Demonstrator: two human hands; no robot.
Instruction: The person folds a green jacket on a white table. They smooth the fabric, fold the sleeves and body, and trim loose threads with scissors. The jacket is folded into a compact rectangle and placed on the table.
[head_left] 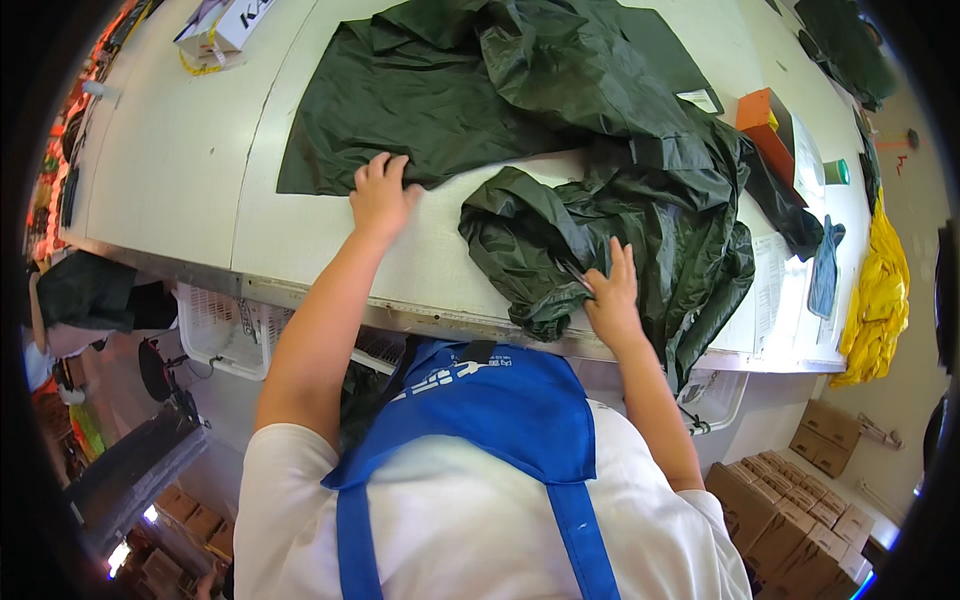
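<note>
A large dark green shiny garment (520,90) lies spread and crumpled across a white work table (170,150). My left hand (381,193) presses flat on the lower edge of the garment's smooth left panel, fingers apart. A bunched sleeve or fold of the same fabric (530,240) sits near the table's front edge. My right hand (612,295) rests on that bunched part, fingers pinching a fold of the cloth. I wear a white shirt and a blue apron (500,410).
An orange box (765,125) and a green cup (836,172) stand at the table's right. A white box (215,25) sits far left. Yellow fabric (880,290) hangs at the right. Cardboard boxes (800,500) are stacked on the floor, white baskets (225,325) under the table.
</note>
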